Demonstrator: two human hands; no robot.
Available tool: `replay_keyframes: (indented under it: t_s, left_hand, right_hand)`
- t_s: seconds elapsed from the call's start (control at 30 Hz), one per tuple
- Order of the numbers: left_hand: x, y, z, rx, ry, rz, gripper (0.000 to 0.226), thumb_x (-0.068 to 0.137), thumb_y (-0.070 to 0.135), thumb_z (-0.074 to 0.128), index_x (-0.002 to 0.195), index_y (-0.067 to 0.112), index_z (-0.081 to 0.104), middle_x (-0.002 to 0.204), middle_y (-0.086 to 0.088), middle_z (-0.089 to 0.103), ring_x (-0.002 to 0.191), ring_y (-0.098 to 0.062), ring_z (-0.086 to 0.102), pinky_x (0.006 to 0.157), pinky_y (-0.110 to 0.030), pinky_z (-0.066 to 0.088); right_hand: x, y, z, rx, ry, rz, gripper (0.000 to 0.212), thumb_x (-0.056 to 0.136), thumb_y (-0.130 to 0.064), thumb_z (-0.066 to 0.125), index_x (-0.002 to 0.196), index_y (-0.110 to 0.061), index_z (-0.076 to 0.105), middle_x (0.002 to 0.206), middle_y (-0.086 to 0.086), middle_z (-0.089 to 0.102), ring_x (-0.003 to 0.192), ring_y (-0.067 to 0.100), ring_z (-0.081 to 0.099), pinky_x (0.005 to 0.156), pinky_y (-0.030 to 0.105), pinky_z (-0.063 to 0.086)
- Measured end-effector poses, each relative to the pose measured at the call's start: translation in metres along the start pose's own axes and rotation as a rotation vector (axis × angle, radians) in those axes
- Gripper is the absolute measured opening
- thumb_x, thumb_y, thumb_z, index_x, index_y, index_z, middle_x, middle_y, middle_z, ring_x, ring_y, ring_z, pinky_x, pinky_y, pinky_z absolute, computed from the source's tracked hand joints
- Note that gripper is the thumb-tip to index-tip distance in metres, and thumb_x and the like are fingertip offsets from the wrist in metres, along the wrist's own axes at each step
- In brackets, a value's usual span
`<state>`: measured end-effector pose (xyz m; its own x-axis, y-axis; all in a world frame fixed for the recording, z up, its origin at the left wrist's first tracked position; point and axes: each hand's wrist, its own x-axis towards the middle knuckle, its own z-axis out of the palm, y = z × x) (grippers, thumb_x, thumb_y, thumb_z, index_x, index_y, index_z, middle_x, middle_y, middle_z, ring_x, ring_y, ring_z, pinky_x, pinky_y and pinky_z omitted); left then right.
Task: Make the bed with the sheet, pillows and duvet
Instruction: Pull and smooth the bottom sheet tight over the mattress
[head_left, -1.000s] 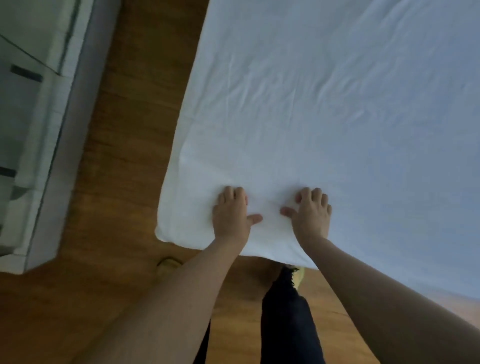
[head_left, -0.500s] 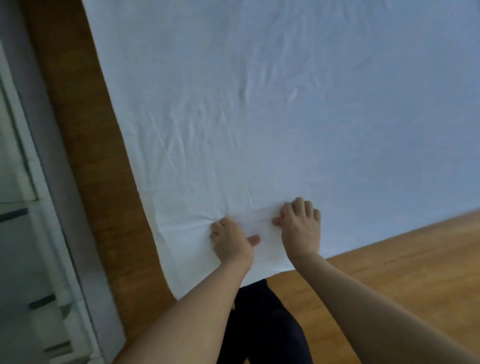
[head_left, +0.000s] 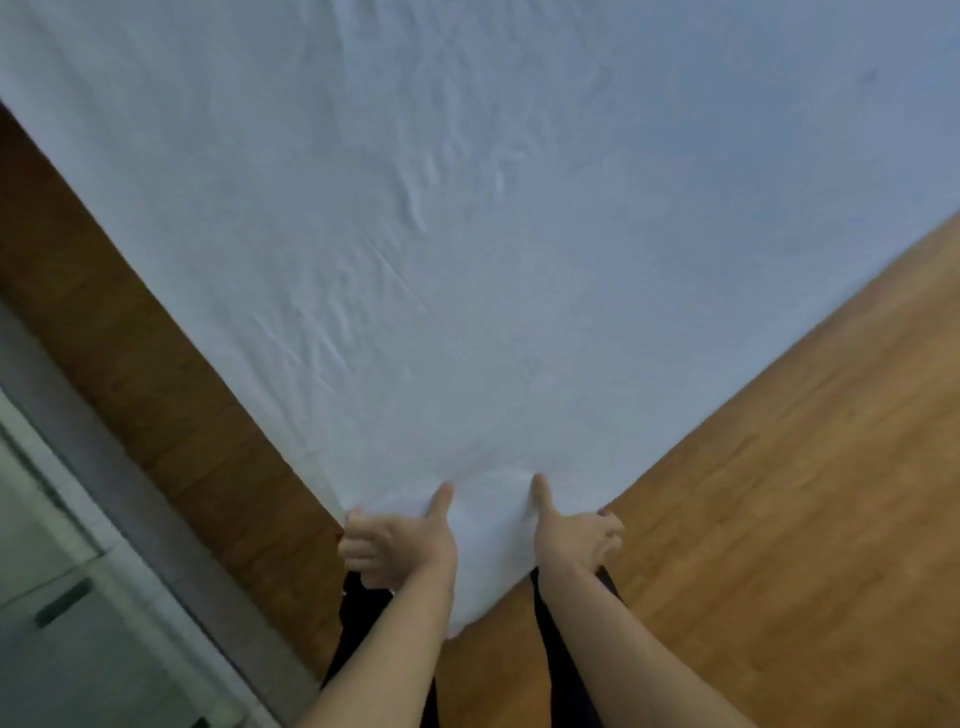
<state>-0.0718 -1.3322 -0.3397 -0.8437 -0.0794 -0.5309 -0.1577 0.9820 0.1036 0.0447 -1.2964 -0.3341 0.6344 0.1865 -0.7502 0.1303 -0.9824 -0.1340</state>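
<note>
My left hand (head_left: 397, 545) and right hand (head_left: 576, 538) grip the sheet (head_left: 467, 260) corner, fingers curled under its edges, thumbs on top; the sheet extends straight ahead, equidistant from both.

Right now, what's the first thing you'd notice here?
A big white sheet fills most of the view, coming to a corner at the bottom. The left hand and right hand grip that corner, thumbs on top. Brown wooden floor shows on both sides.

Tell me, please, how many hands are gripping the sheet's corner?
2: the left hand grips the left edge of the sheet corner, the right hand the right edge, thumbs on top.
</note>
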Motion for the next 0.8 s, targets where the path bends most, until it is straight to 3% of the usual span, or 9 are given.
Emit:
replay_keyframes:
  t_s: [0.07, 0.1, 0.2, 0.27, 0.43, 0.6, 0.67, 0.73, 0.8]
  left_hand:
    - [0.021, -0.004, -0.014, -0.051, -0.091, -0.189, 0.135, 0.049, 0.050, 0.094, 0.150, 0.009, 0.014, 0.150, -0.020, 0.027, 0.134, -0.041, 0.031, 0.111, -0.053, 0.027]
    - [0.029, -0.005, -0.019, -0.120, -0.171, -0.249, 0.136, 0.050, 0.046, 0.095, 0.152, 0.007, 0.014, 0.153, -0.020, 0.029, 0.134, -0.040, 0.036, 0.110, -0.050, 0.033]
    - [0.047, -0.014, -0.020, -0.295, -0.388, -0.230, 0.097, 0.053, 0.035, 0.098, 0.131, 0.003, 0.050, 0.129, -0.014, 0.061, 0.099, -0.028, 0.062, 0.086, -0.036, 0.053]
    - [0.055, -0.022, -0.015, -0.320, -0.402, -0.194, 0.097, 0.050, 0.035, 0.099, 0.126, 0.003, 0.049, 0.123, -0.012, 0.064, 0.097, -0.029, 0.064, 0.084, -0.037, 0.055]
    - [0.058, -0.042, -0.008, -0.284, -0.354, -0.032, 0.089, 0.061, 0.042, 0.092, 0.125, 0.005, 0.044, 0.118, -0.010, 0.062, 0.105, -0.035, 0.063, 0.083, -0.040, 0.054]
    - [0.059, -0.047, -0.008, -0.284, -0.312, 0.056, 0.079, 0.062, 0.048, 0.090, 0.112, 0.008, 0.044, 0.101, -0.004, 0.061, 0.089, -0.030, 0.062, 0.071, -0.035, 0.047]
    - [0.057, -0.046, -0.012, -0.263, -0.314, 0.072, 0.076, 0.063, 0.049, 0.089, 0.107, 0.009, 0.042, 0.093, -0.001, 0.059, 0.084, -0.028, 0.059, 0.070, -0.035, 0.047]
    - [0.062, -0.047, -0.015, -0.287, -0.367, 0.101, 0.076, 0.062, 0.047, 0.090, 0.107, 0.010, 0.042, 0.094, 0.000, 0.059, 0.086, -0.028, 0.060, 0.075, -0.038, 0.051]
    - [0.067, -0.043, -0.022, -0.306, -0.440, 0.146, 0.076, 0.054, 0.042, 0.095, 0.108, 0.009, 0.053, 0.103, -0.006, 0.066, 0.094, -0.026, 0.064, 0.087, -0.042, 0.055]
  right_hand:
    - [-0.015, 0.007, 0.011, 0.073, -0.110, 0.112, 0.116, 0.070, -0.055, 0.083, 0.148, 0.001, 0.017, 0.146, 0.021, 0.038, 0.129, 0.040, 0.046, 0.100, 0.044, 0.043]
    - [-0.021, 0.013, 0.016, 0.071, -0.146, 0.106, 0.117, 0.071, -0.054, 0.084, 0.148, 0.002, 0.015, 0.145, 0.021, 0.041, 0.130, 0.040, 0.047, 0.103, 0.042, 0.042]
    - [-0.024, 0.025, 0.026, 0.096, -0.124, 0.030, 0.111, 0.069, -0.049, 0.087, 0.144, 0.000, 0.022, 0.140, 0.018, 0.049, 0.126, 0.040, 0.051, 0.104, 0.044, 0.042]
    - [-0.015, 0.033, 0.032, 0.131, -0.101, -0.011, 0.108, 0.070, -0.044, 0.089, 0.145, -0.001, 0.024, 0.138, 0.017, 0.052, 0.126, 0.039, 0.052, 0.104, 0.042, 0.042]
    - [0.000, 0.052, 0.042, 0.105, -0.072, -0.082, 0.094, 0.068, -0.056, 0.085, 0.133, -0.012, 0.032, 0.129, 0.012, 0.058, 0.120, 0.039, 0.057, 0.104, 0.049, 0.046]
    - [0.007, 0.056, 0.046, 0.127, -0.078, -0.151, 0.092, 0.073, -0.052, 0.084, 0.139, -0.017, 0.030, 0.113, 0.002, 0.054, 0.121, 0.037, 0.054, 0.102, 0.046, 0.044]
    - [0.008, 0.062, 0.042, 0.116, -0.083, -0.151, 0.083, 0.072, -0.052, 0.084, 0.129, -0.018, 0.033, 0.107, 0.000, 0.051, 0.117, 0.036, 0.055, 0.098, 0.045, 0.045]
    - [0.010, 0.067, 0.036, 0.097, -0.080, -0.178, 0.084, 0.068, -0.060, 0.083, 0.118, -0.017, 0.031, 0.105, 0.004, 0.055, 0.112, 0.038, 0.058, 0.097, 0.048, 0.048]
    - [0.004, 0.057, 0.041, 0.092, -0.058, -0.199, 0.103, 0.060, -0.070, 0.081, 0.124, -0.006, 0.031, 0.114, 0.018, 0.059, 0.113, 0.043, 0.058, 0.091, 0.051, 0.051]
